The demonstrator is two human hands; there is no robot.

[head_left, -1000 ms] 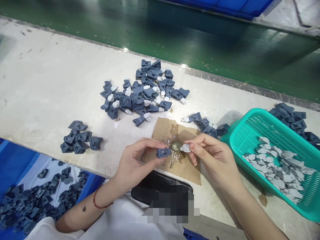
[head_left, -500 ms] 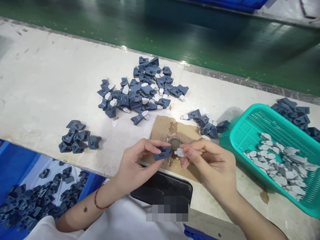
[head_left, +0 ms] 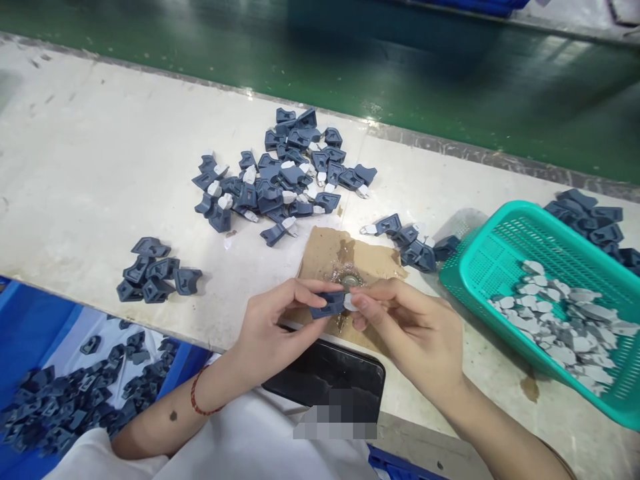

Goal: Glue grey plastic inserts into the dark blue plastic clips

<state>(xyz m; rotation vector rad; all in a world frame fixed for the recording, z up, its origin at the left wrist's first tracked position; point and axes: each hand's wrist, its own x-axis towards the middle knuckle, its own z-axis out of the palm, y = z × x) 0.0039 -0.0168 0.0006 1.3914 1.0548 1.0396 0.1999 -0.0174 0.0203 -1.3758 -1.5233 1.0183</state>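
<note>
White piece (head_left: 349, 304) moved up against blue-grey block (head_left: 330, 305), hands (head_left: 273, 323) (head_left: 417, 333) pinching both

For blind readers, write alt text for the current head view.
The left hand grips a blue-gray part while the right hand holds a white tab at its end, above brown cardboard. A teal basket holds similar tabs.

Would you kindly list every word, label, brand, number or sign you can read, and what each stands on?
No readable text shows.
Green basket: no lettering visible.
Held blue-grey plastic part and white piece: any markings too small to read.
Pixelated patch: hides what lies beneath.
</note>
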